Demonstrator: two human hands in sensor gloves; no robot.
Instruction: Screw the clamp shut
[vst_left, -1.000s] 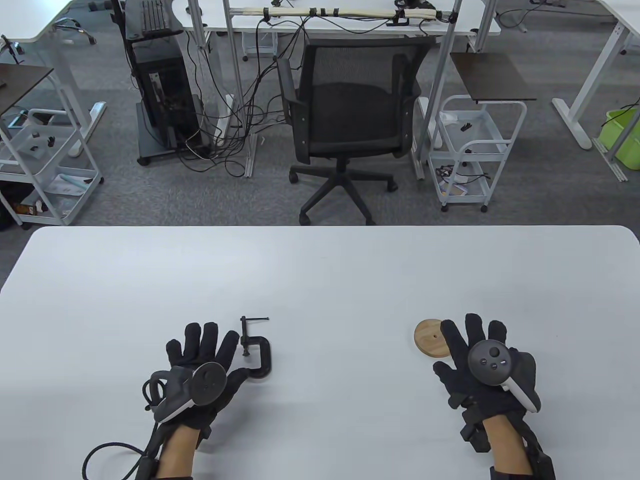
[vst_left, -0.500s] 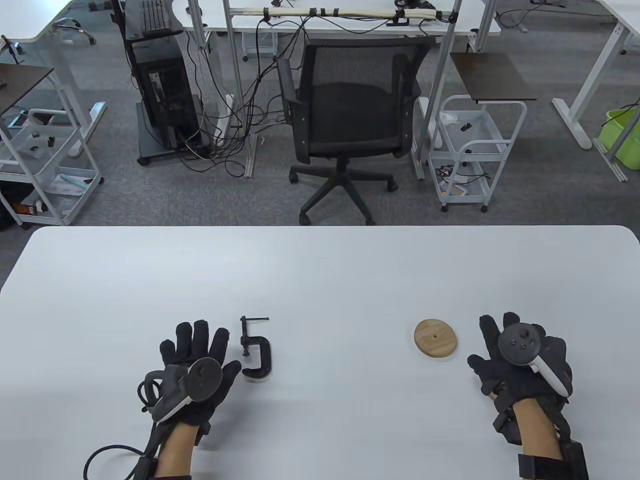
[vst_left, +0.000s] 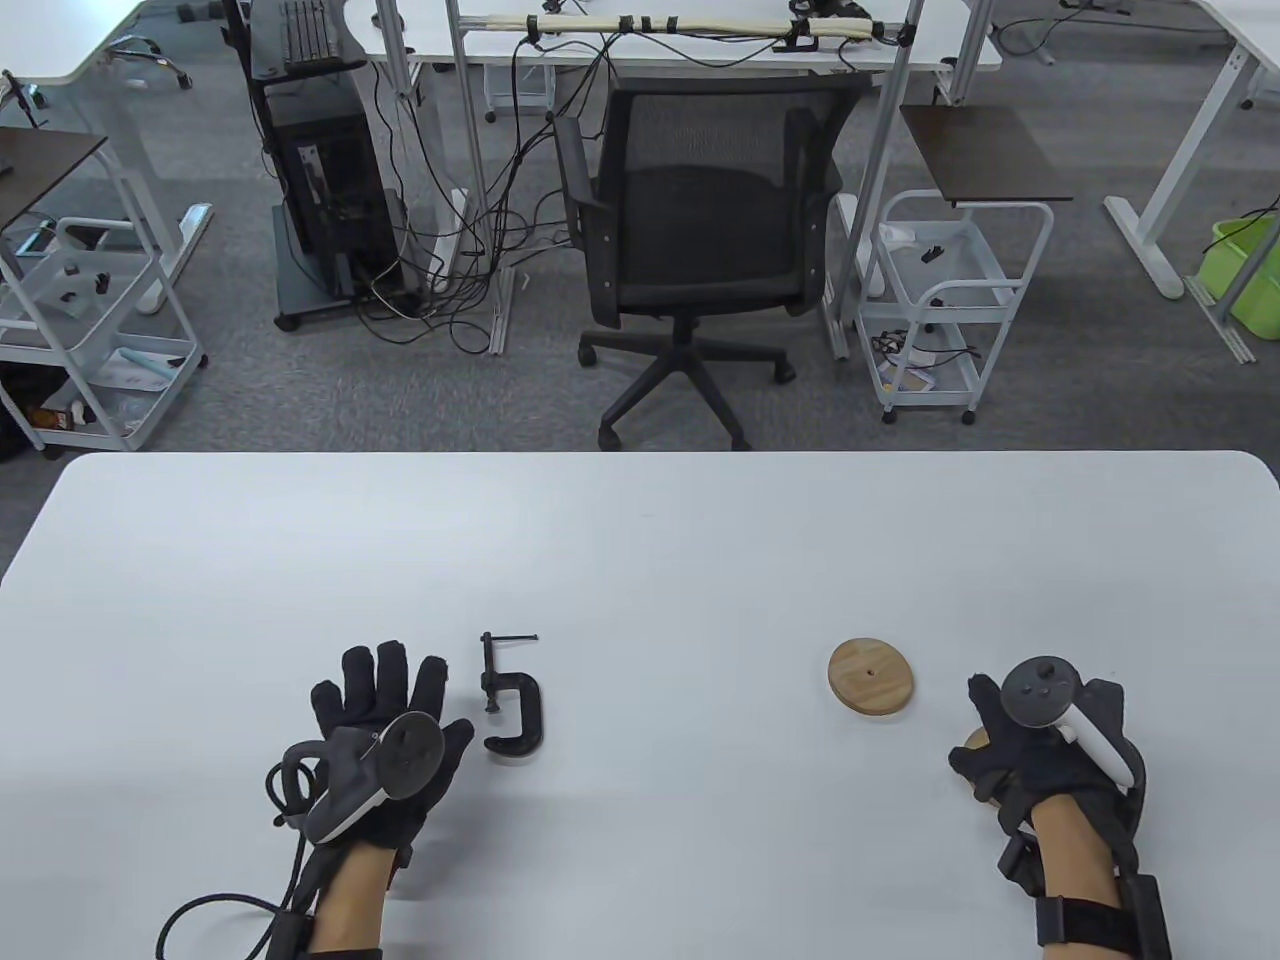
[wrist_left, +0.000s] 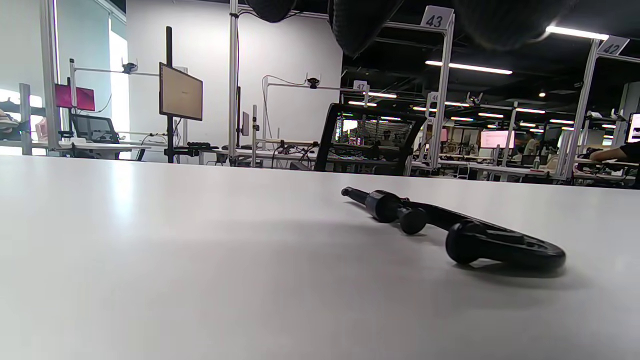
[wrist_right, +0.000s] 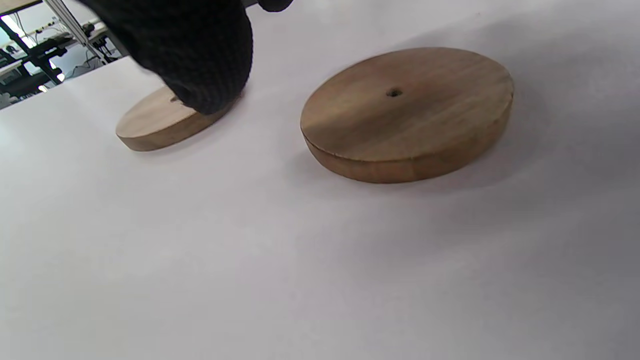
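A small black C-clamp (vst_left: 513, 700) lies flat on the white table (vst_left: 640, 540), its screw handle at the far end. A gap shows between the screw tip and the frame. It also shows in the left wrist view (wrist_left: 452, 235). My left hand (vst_left: 385, 715) rests spread on the table just left of the clamp, apart from it and holding nothing. My right hand (vst_left: 1035, 735) is at the right, fingers curled down under the tracker. It grips nothing.
A round wooden disc (vst_left: 871, 676) lies left of my right hand. A second wooden disc (vst_left: 972, 742) peeks out under that hand; both show lying flat in the right wrist view, near (wrist_right: 405, 115) and far (wrist_right: 150, 122). An office chair (vst_left: 700, 230) stands beyond the table.
My right hand has moved right and back off the wooden disc, curling its fingers. My left hand has drawn back and left, away from the clamp. The clamp has not moved.
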